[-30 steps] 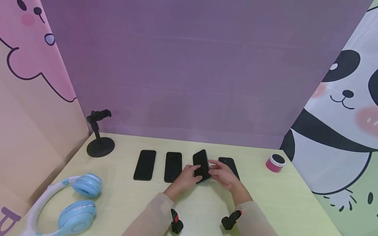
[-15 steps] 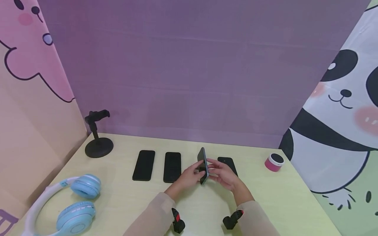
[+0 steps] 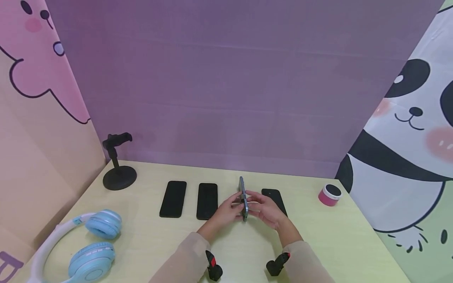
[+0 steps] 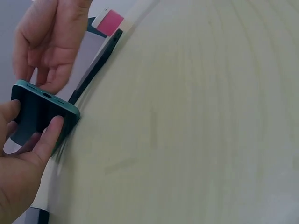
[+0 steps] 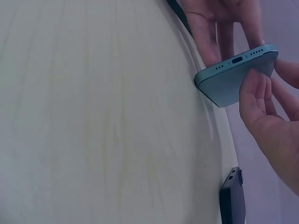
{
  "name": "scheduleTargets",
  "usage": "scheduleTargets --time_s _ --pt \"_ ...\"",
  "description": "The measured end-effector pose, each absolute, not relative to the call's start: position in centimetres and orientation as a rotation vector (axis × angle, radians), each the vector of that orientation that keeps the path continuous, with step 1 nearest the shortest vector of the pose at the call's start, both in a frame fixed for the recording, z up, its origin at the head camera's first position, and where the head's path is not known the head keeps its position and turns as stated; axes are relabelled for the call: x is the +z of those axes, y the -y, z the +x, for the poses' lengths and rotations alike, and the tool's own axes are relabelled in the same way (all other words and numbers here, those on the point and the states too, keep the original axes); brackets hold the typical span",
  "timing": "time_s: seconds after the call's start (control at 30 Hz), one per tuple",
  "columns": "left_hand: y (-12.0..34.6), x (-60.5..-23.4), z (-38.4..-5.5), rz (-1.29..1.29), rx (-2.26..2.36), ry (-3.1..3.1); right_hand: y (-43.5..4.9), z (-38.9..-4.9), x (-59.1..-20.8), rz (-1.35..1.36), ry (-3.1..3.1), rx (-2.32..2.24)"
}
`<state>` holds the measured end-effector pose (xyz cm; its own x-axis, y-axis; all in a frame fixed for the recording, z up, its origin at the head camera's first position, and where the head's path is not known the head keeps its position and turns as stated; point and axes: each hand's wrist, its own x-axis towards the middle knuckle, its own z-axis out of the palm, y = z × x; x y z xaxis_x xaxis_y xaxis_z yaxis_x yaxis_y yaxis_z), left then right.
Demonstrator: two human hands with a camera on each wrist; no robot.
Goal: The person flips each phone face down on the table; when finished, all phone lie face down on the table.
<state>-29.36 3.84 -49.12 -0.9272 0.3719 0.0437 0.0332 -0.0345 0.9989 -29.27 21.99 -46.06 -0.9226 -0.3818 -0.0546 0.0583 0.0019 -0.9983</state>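
Currently holds a slim blue-green smartphone with a dark glass screen (image 5: 224, 85) turned on its side, long thin edge facing the head camera, port end toward the near edge of the pale wood table (image 3: 141, 243). Keeps to the far half, about midway between left and right edges. Grips the screen side with the left hand (image 3: 228, 209), thumb and fingers bent, clamped on the phone. Grips the back with the right hand (image 3: 267, 210), bent fingers clamped there. Cannot tell whether its underside touches the table. Flanks it with two flat black rectangular phones (image 3: 207, 201) leftward and a third black phone (image 3: 274, 198) rightward, partly hidden. Includes a black round-based stand (image 3: 119, 179) at the far left corner, pale-blue-and-white over-ear headphones (image 3: 91, 260) along the left edge, a pink-and-white round jar with black top (image 3: 329, 195) near the far right corner.
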Motion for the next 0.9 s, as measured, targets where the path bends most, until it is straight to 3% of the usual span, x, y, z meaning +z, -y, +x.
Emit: scheduleTargets --time_s 0.4,0.9 --pt "-3.6 -48.2 -29.2 0.373 2.067 -2.222 -21.2 -29.1 -46.9 -0.345 -2.079 -1.893" --pt "-2.9 -48.2 -29.5 0.296 1.650 -2.803 -20.4 -29.0 -46.8 -0.203 -2.433 -1.663"
